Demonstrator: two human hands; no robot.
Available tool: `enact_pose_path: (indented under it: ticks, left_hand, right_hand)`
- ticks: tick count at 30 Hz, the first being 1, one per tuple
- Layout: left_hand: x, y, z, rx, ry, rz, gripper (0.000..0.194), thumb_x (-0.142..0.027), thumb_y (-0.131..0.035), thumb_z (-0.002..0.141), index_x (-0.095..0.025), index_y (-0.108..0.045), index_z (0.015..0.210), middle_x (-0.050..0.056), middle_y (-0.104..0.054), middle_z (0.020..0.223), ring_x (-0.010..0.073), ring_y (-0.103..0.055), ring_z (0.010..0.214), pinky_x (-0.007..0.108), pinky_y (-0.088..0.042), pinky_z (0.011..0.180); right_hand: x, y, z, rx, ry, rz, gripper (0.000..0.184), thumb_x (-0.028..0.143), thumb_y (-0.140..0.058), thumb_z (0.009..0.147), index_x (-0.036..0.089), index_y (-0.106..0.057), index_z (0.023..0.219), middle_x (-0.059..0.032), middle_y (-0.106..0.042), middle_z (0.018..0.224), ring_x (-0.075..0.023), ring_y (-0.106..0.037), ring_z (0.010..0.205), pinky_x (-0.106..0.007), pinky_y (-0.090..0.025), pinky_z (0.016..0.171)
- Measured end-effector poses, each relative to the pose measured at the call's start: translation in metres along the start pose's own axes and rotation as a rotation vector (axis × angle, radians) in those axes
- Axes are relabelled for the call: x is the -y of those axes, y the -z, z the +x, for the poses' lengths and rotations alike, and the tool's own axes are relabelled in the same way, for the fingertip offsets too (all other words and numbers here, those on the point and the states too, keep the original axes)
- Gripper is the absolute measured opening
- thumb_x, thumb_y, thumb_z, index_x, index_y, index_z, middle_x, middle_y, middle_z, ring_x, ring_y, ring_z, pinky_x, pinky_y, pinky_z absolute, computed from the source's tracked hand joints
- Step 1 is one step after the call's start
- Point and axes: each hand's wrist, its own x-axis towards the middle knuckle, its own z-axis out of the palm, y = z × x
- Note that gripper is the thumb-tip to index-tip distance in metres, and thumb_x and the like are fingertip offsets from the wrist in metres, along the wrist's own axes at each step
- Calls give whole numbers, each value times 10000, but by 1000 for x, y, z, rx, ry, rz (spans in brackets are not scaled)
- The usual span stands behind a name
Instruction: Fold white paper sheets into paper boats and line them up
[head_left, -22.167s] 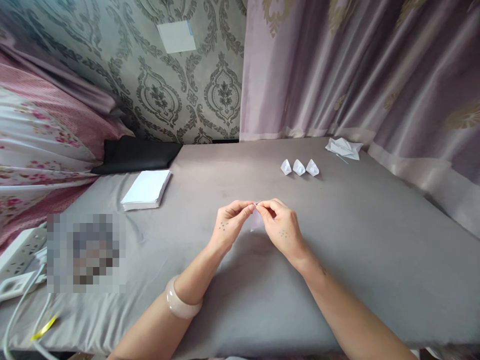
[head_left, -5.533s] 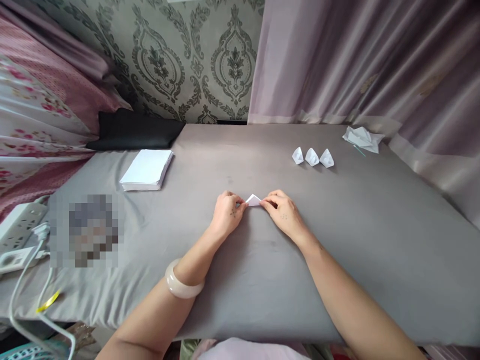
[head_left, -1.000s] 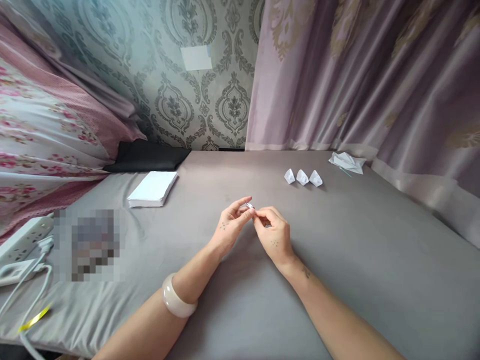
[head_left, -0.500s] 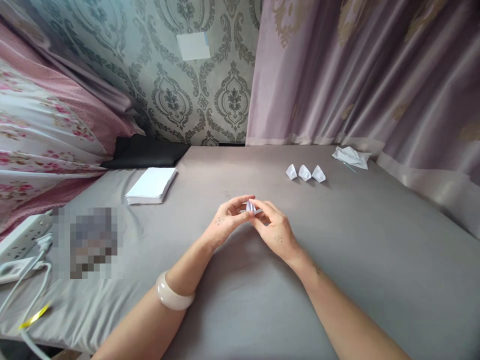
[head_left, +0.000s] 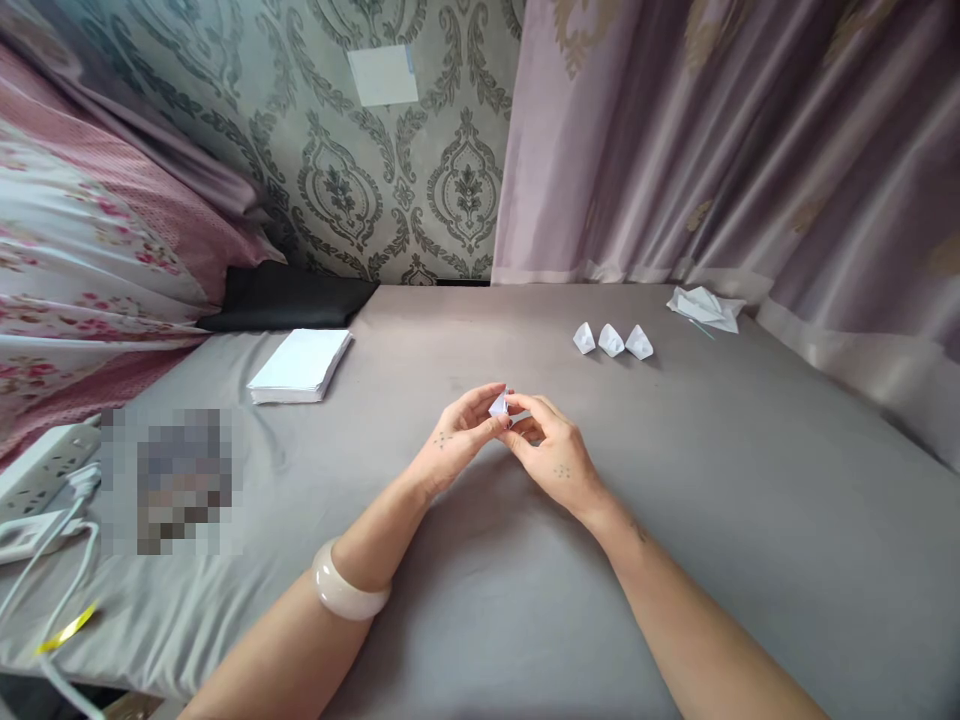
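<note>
A small folded white paper piece (head_left: 499,404) is held up between my two hands, above the grey cloth (head_left: 465,600). My left hand (head_left: 463,428) pinches it from the left with thumb and fingers. From the right, my right hand (head_left: 551,448) closes its thumb and fingertips on the same paper. Fingers cover part of its shape. Beyond my hands, to the right, stand three folded white paper shapes (head_left: 611,341) in a row.
At the left lies a stack of white paper (head_left: 300,365), with a black cloth (head_left: 289,297) behind it. A power strip (head_left: 46,465) with white cables sits at the left edge. Crumpled paper (head_left: 705,308) rests by the curtain (head_left: 637,150) at the far right.
The folded paper has turned slightly between my fingers, showing a more pointed side. Both hands stay nearly in place. The view has tilted a little.
</note>
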Motion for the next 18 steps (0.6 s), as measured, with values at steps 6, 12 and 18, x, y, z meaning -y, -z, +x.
enact_pose_path:
  ticks: [6, 12, 18]
  left_hand:
    - [-5, 3, 0, -1, -40, 53, 442, -288, -722, 786, -198, -604, 1202, 96, -647, 1199, 251, -562, 1160, 394, -406, 998]
    - [-8, -1, -2, 34, -39, 29, 403, -276, -718, 791, -202, -620, 1175, 92, -629, 1237, 228, -562, 1142, 364, -412, 980]
    - [-9, -2, -4, 59, -41, 55, 420, -257, -740, 766, -227, -637, 1173, 86, -617, 1266, 223, -574, 1102, 352, -438, 929]
  right_hand:
    - [12, 9, 4, 66, -213, 246, 286, 281, -567, 848, 231, -602, 1127, -64, -660, 1126, -170, -678, 856, -328, -554, 769]
    - [14, 13, 9, -52, -380, 357, 309, 434, -646, 798, 195, -662, 994, -66, -712, 986, -167, -652, 827, -307, -513, 730]
    - [12, 17, 8, -7, -475, 402, 344, 447, -714, 734, 199, -691, 972, -40, -691, 895, -140, -582, 753, -265, -422, 617]
